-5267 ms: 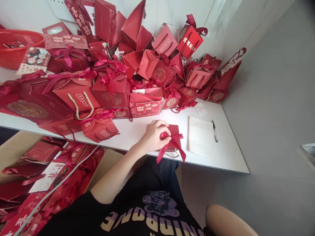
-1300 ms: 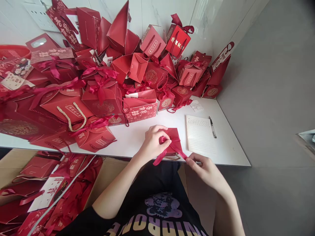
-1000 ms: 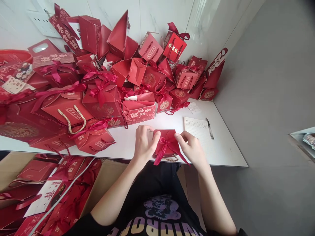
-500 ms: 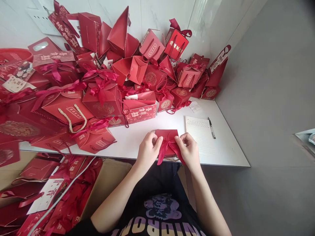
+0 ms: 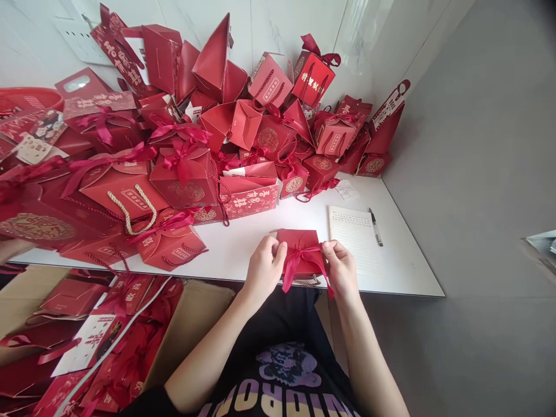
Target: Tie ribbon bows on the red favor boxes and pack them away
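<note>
A small red gift box (image 5: 297,236) sits at the front edge of the white table (image 5: 243,237), with a rope handle showing at its lower front. Across its top runs a crimson ribbon (image 5: 302,253) tied in a bow, its two tails hanging down the front. My left hand (image 5: 266,263) pinches the bow's left side between thumb and fingers. On the other side, my right hand (image 5: 341,267) is closed on the ribbon's right loop, just off the box's right edge.
Red gift boxes (image 5: 182,174) with ribbons are piled across the left and back. A notebook (image 5: 350,231) and a pen (image 5: 376,227) lie to the right. Below left stands a cardboard carton (image 5: 191,307) of red boxes, crossed by a white cable (image 5: 117,336). Another person's hand (image 5: 15,249) shows at far left.
My right hand has moved slightly right and outward, drawing the ribbon's right loop wider. My left hand stays on the bow. Another person's hand has appeared at the far left.
</note>
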`<state>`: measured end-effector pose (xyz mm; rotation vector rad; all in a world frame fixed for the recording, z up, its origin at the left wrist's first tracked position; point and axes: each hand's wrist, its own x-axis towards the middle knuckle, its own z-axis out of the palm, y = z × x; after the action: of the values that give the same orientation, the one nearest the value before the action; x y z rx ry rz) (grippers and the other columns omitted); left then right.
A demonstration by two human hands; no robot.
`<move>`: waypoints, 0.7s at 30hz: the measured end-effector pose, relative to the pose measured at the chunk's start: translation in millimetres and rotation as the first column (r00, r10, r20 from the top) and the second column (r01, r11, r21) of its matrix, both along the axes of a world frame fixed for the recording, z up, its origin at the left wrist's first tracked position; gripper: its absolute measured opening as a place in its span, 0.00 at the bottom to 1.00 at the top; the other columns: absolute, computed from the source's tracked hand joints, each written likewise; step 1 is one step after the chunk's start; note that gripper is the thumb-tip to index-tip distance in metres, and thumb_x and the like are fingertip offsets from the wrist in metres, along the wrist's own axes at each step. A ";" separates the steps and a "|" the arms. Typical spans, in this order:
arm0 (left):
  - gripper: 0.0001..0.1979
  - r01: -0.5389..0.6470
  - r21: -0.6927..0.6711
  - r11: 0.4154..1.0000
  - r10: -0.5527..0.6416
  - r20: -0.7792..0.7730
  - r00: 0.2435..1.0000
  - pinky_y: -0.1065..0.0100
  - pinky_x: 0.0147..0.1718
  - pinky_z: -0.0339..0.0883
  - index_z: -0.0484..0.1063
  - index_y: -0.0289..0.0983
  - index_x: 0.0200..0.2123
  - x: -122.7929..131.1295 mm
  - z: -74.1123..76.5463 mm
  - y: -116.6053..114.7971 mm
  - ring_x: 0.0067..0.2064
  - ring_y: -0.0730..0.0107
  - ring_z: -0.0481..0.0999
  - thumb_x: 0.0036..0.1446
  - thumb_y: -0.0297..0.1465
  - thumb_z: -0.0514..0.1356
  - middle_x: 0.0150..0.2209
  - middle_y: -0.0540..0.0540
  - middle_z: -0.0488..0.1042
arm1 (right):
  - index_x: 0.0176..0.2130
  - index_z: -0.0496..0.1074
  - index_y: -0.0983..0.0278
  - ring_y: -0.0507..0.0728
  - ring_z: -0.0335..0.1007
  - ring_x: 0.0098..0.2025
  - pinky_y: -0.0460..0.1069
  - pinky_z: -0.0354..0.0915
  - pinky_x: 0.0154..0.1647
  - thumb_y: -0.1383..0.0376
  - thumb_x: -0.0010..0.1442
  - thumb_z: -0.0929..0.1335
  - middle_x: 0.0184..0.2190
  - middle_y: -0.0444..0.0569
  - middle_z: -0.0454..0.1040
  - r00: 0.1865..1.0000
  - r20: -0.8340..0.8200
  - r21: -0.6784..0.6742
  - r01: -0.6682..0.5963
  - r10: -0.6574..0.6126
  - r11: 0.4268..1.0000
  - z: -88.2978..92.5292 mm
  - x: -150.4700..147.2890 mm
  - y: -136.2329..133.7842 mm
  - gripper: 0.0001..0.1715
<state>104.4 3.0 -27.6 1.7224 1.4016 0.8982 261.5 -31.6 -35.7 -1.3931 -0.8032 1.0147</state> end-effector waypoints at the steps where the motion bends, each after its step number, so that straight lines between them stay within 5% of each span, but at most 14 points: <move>1: 0.14 0.010 -0.017 1.000 -0.009 0.011 1.000 0.71 0.26 0.57 0.51 0.40 0.23 -0.6 0.2 0.4 0.23 0.75 0.60 0.59 0.36 0.49 0.21 0.55 0.57 | 0.28 0.59 0.61 0.48 0.54 0.17 0.45 0.55 0.17 0.49 0.53 0.67 0.21 0.39 0.59 0.994 0.088 0.029 0.057 -0.059 0.998 4.0 1.5 -3.0 0.21; 4: 0.10 -0.009 0.045 0.999 0.007 0.056 0.998 0.69 0.33 0.63 0.57 0.39 0.26 -3.2 3.5 3.8 0.30 0.71 0.67 0.58 0.36 0.53 0.27 0.51 0.64 | 0.31 0.62 0.60 0.51 0.61 0.24 0.47 0.61 0.23 0.54 0.54 0.69 0.26 0.42 0.61 0.832 0.483 0.344 0.108 -0.274 0.933 19.0 -2.5 -19.2 0.15; 6: 0.05 -0.020 0.173 0.985 0.009 0.066 0.998 0.65 0.41 0.64 0.62 0.38 0.32 -5.0 8.7 8.7 0.38 0.68 0.69 0.56 0.34 0.55 0.33 0.48 0.68 | 0.35 0.65 0.60 0.55 0.66 0.34 0.51 0.65 0.33 0.57 0.54 0.70 0.30 0.47 0.65 0.610 0.738 0.490 -0.189 -0.289 0.851 24.6 -13.7 -31.3 0.13; 8: 0.04 0.056 0.291 0.955 -0.067 0.028 0.997 0.63 0.46 0.63 0.65 0.37 0.36 -6.4 15.7 15.6 0.43 0.66 0.68 0.56 0.28 0.55 0.38 0.46 0.68 | 0.39 0.68 0.61 0.59 0.67 0.42 0.54 0.65 0.42 0.60 0.55 0.70 0.36 0.52 0.69 0.372 0.891 0.422 -0.471 -0.259 0.775 22.2 -27.8 -38.9 0.13; 11: 0.09 0.313 0.310 0.898 -0.301 -0.087 0.950 0.64 0.49 0.62 0.68 0.38 0.33 -7.9 24.5 26.1 0.45 0.68 0.68 0.55 0.21 0.52 0.39 0.47 0.69 | 0.45 0.68 0.64 0.60 0.67 0.48 0.58 0.61 0.51 0.69 0.59 0.66 0.41 0.55 0.72 0.161 0.952 0.306 -0.538 -0.261 0.786 7.0 -42.1 -39.0 0.12; 15: 0.15 0.485 0.256 0.836 -0.451 -0.182 0.874 0.63 0.49 0.64 0.72 0.40 0.31 -8.8 24.8 32.9 0.47 0.67 0.67 0.56 0.19 0.48 0.40 0.47 0.71 | 0.43 0.69 0.64 0.57 0.70 0.46 0.55 0.63 0.50 0.75 0.59 0.63 0.38 0.52 0.75 0.240 0.917 0.398 -0.503 -0.319 0.767 -9.8 -40.4 -31.5 0.13; 21: 0.14 0.440 0.207 0.874 -0.416 -0.150 0.897 0.61 0.50 0.64 0.74 0.40 0.29 -7.2 24.4 26.0 0.48 0.65 0.67 0.56 0.22 0.51 0.41 0.47 0.71 | 0.42 0.70 0.64 0.55 0.73 0.41 0.56 0.64 0.50 0.75 0.58 0.65 0.33 0.49 0.78 0.421 0.836 0.542 -0.536 -0.352 0.647 -10.3 -31.0 -31.7 0.12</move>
<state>97.2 29.0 -3.2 2.1753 0.9325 0.7553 230.5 -63.3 -46.0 -0.9988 -1.9188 -0.2624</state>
